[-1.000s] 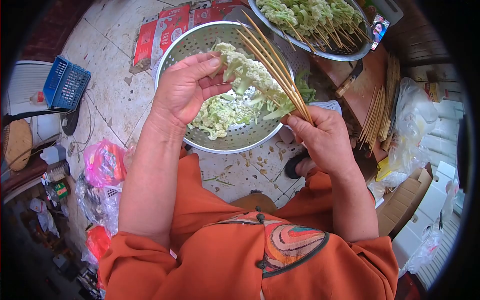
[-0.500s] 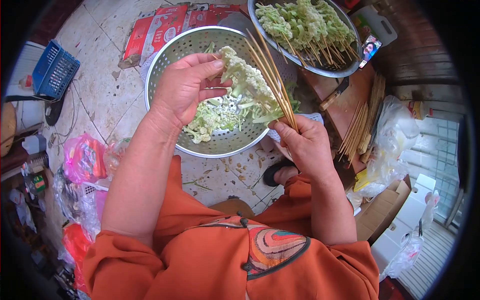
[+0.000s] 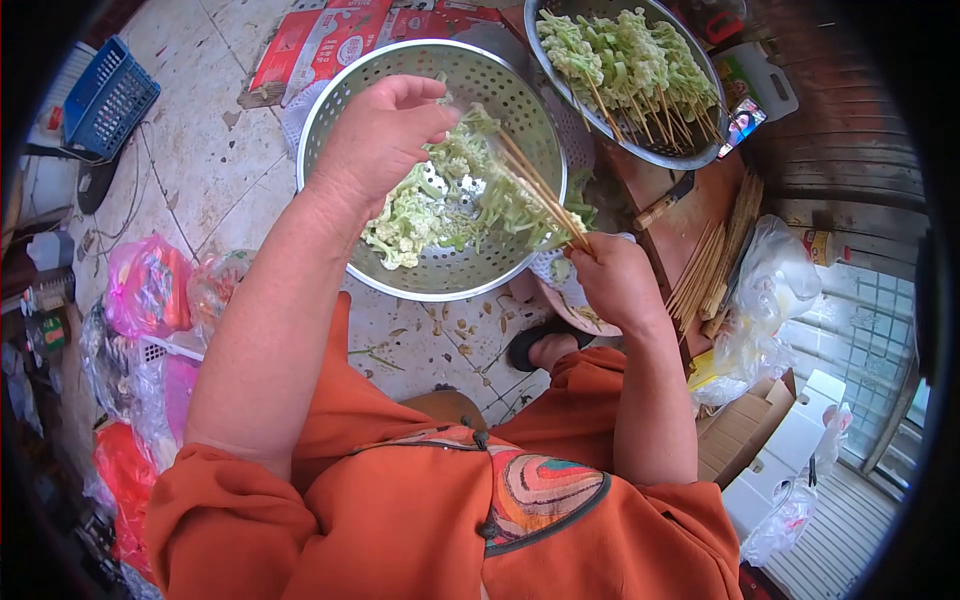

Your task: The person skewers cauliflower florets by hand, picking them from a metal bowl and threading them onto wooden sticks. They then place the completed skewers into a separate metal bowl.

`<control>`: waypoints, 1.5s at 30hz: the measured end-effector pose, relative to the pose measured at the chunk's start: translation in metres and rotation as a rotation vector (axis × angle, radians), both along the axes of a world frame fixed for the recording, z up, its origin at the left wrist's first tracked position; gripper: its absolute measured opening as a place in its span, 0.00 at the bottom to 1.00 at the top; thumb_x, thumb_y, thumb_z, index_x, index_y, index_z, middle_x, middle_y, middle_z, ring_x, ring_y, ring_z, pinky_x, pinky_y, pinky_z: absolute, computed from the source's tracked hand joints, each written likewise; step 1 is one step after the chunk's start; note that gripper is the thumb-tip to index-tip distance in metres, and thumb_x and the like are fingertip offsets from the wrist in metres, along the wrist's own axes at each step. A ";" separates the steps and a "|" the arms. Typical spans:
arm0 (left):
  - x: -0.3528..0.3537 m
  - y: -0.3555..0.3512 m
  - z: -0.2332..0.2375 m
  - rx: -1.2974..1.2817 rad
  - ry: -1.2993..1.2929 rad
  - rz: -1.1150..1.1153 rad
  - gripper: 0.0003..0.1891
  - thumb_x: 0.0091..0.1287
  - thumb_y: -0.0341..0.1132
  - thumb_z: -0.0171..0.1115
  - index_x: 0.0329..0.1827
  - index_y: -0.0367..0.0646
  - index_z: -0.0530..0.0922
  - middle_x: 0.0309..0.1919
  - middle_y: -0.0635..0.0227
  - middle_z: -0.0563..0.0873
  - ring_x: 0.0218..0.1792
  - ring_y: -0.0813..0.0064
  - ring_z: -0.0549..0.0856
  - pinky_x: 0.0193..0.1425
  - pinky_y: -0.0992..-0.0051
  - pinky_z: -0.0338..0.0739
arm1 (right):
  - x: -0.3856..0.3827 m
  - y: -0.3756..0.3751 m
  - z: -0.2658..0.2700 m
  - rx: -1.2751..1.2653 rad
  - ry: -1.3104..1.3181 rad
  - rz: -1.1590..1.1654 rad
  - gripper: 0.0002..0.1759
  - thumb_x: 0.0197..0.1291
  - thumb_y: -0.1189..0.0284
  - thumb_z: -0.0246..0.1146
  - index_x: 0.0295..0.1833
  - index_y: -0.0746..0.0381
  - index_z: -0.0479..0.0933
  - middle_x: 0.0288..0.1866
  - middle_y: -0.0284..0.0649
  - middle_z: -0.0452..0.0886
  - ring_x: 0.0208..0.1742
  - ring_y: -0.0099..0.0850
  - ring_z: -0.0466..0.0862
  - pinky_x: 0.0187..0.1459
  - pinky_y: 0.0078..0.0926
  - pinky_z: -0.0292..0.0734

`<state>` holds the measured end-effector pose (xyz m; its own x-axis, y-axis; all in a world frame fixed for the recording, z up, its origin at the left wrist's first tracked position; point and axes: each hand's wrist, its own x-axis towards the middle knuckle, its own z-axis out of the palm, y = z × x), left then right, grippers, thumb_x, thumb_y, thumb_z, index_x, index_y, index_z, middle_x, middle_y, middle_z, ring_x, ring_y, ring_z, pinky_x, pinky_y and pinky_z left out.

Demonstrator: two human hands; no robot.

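Note:
My right hand (image 3: 612, 282) is closed around several thin wooden skewers (image 3: 535, 180), which point up and to the left. Pale green cauliflower (image 3: 520, 208) hangs along them, blurred, over the colander's right side. Above the left part of the perforated metal colander (image 3: 325, 130) is my left hand (image 3: 375, 140). Its thumb and bent forefinger are apart, with nothing visible between them; the fingertips are slightly blurred and the other fingers partly hidden. Loose cauliflower pieces (image 3: 400, 235) lie in the colander below it.
A metal basin (image 3: 545, 55) of skewered cauliflower (image 3: 640, 60) stands at upper right, beside a lit phone (image 3: 742, 125). A knife (image 3: 665, 200) and bundled skewers (image 3: 700, 270) lie on a board. A blue basket (image 3: 110, 100) and plastic bags (image 3: 150, 285) are at left.
My left hand has come off the cauliflower and moved slightly up. The skewers in my right hand have tilted lower, and the cauliflower on them has swung down over the colander.

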<state>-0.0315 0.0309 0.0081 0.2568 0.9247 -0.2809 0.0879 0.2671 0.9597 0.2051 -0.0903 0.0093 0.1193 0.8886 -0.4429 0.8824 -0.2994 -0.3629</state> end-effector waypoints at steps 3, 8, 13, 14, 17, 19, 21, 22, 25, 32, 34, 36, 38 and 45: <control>-0.002 0.001 -0.003 0.067 0.093 -0.011 0.23 0.61 0.37 0.63 0.57 0.36 0.73 0.44 0.66 0.81 0.42 0.77 0.81 0.46 0.76 0.76 | -0.007 0.005 -0.012 -0.074 -0.087 0.092 0.15 0.60 0.68 0.52 0.40 0.66 0.80 0.39 0.56 0.81 0.43 0.52 0.81 0.46 0.46 0.74; -0.011 0.009 -0.018 0.152 0.322 -0.037 0.20 0.58 0.35 0.64 0.53 0.36 0.76 0.43 0.66 0.82 0.41 0.76 0.81 0.46 0.75 0.76 | -0.010 0.010 -0.022 -0.190 -0.156 0.132 0.15 0.59 0.68 0.53 0.40 0.65 0.81 0.40 0.55 0.82 0.44 0.51 0.81 0.48 0.44 0.75; -0.012 0.008 -0.026 0.193 0.976 -0.602 0.12 0.55 0.28 0.60 0.42 0.37 0.83 0.40 0.54 0.86 0.43 0.59 0.85 0.49 0.67 0.78 | -0.005 0.006 -0.010 -0.154 -0.192 0.103 0.17 0.61 0.64 0.52 0.37 0.68 0.78 0.35 0.57 0.80 0.41 0.54 0.79 0.45 0.46 0.72; -0.010 0.005 -0.032 0.195 0.977 -0.607 0.12 0.55 0.28 0.60 0.42 0.37 0.83 0.40 0.54 0.86 0.43 0.59 0.85 0.49 0.67 0.78 | -0.008 0.006 -0.001 -0.118 -0.221 0.115 0.17 0.61 0.65 0.52 0.36 0.68 0.78 0.34 0.57 0.80 0.40 0.55 0.79 0.45 0.47 0.72; -0.002 -0.008 -0.060 0.248 1.220 -0.801 0.12 0.52 0.25 0.60 0.40 0.44 0.83 0.40 0.54 0.84 0.43 0.58 0.84 0.45 0.66 0.79 | -0.006 0.002 0.007 0.018 -0.240 0.081 0.15 0.61 0.66 0.53 0.35 0.68 0.78 0.34 0.57 0.80 0.40 0.55 0.79 0.44 0.47 0.72; 0.003 -0.016 -0.069 0.370 1.344 -0.837 0.12 0.52 0.24 0.58 0.39 0.44 0.83 0.39 0.57 0.84 0.44 0.59 0.84 0.46 0.64 0.79 | -0.007 0.000 0.013 0.104 -0.210 0.064 0.15 0.61 0.67 0.53 0.35 0.68 0.77 0.34 0.57 0.79 0.40 0.55 0.79 0.44 0.48 0.72; 0.001 -0.022 -0.075 0.471 1.317 -0.786 0.10 0.52 0.26 0.59 0.38 0.44 0.83 0.39 0.59 0.82 0.42 0.59 0.84 0.47 0.62 0.79 | -0.008 -0.003 0.017 0.190 -0.180 0.045 0.14 0.61 0.67 0.53 0.34 0.68 0.77 0.34 0.57 0.79 0.40 0.55 0.78 0.43 0.48 0.72; 0.001 -0.024 -0.077 0.515 1.299 -0.806 0.10 0.52 0.26 0.59 0.38 0.44 0.83 0.40 0.60 0.82 0.41 0.58 0.84 0.47 0.62 0.79 | -0.008 -0.004 0.018 0.219 -0.133 0.064 0.14 0.61 0.68 0.52 0.33 0.67 0.77 0.33 0.55 0.80 0.39 0.54 0.79 0.43 0.48 0.73; -0.001 -0.022 -0.077 0.583 1.272 -0.866 0.09 0.53 0.26 0.59 0.36 0.44 0.83 0.39 0.60 0.82 0.39 0.57 0.83 0.46 0.62 0.79 | -0.010 -0.008 0.022 0.276 -0.063 0.100 0.14 0.60 0.68 0.52 0.32 0.67 0.77 0.31 0.54 0.80 0.38 0.53 0.80 0.42 0.48 0.73; -0.016 0.011 -0.036 0.027 0.553 -0.392 0.03 0.59 0.30 0.60 0.35 0.42 0.77 0.31 0.67 0.83 0.31 0.71 0.83 0.38 0.73 0.79 | -0.019 -0.008 0.027 0.213 0.276 0.063 0.13 0.61 0.68 0.54 0.34 0.68 0.75 0.29 0.56 0.78 0.35 0.54 0.79 0.38 0.46 0.73; -0.021 0.013 -0.022 -0.242 0.121 -0.101 0.06 0.64 0.31 0.59 0.41 0.43 0.75 0.32 0.69 0.82 0.30 0.80 0.82 0.33 0.80 0.77 | -0.025 -0.007 0.026 0.200 0.342 0.039 0.13 0.62 0.67 0.54 0.34 0.68 0.75 0.29 0.56 0.78 0.34 0.54 0.79 0.37 0.46 0.72; -0.023 0.015 -0.022 -0.229 0.068 -0.053 0.06 0.63 0.31 0.60 0.41 0.43 0.75 0.32 0.69 0.82 0.30 0.80 0.82 0.33 0.79 0.77 | -0.027 -0.004 0.024 0.161 0.417 0.003 0.14 0.63 0.66 0.55 0.35 0.67 0.75 0.28 0.55 0.78 0.33 0.54 0.79 0.36 0.44 0.72; -0.025 0.018 -0.022 -0.216 0.042 -0.011 0.06 0.63 0.32 0.61 0.41 0.44 0.75 0.33 0.69 0.82 0.30 0.79 0.82 0.33 0.79 0.77 | -0.030 -0.002 0.024 0.164 0.422 -0.018 0.14 0.63 0.66 0.55 0.35 0.67 0.75 0.28 0.55 0.78 0.33 0.54 0.79 0.36 0.44 0.72; -0.026 0.024 -0.056 0.214 0.445 -0.051 0.07 0.60 0.29 0.59 0.40 0.41 0.79 0.36 0.64 0.85 0.32 0.69 0.83 0.40 0.70 0.78 | -0.032 0.000 0.020 0.207 0.409 -0.003 0.14 0.63 0.65 0.56 0.36 0.67 0.76 0.28 0.55 0.78 0.32 0.54 0.79 0.35 0.43 0.72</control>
<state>-0.0579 0.0551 -0.0479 0.2013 0.9632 -0.1783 0.5096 0.0525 0.8588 0.1727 -0.0908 0.0292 -0.0260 0.9632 -0.2676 0.6533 -0.1863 -0.7339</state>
